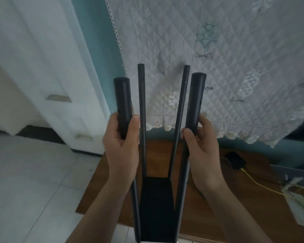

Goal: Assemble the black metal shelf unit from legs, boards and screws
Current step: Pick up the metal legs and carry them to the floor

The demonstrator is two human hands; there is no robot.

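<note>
Head view: I am gripping the near legs, left hand [120, 137] curled around the 10 o'clock leg [122, 106], right hand [199, 137] pinching the 2 o'clock leg [196, 100], probably steadying the frame above its board [156, 207].

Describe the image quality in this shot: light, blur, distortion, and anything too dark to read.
Head view: dim, bluish, even light with no glare or hard shadows; overall soft, with the white cabinet at the left smeared; wide-angle bending splays the four black legs outward; the black board between them is near featureless; the left hand and right hand read clearly enough.
</note>
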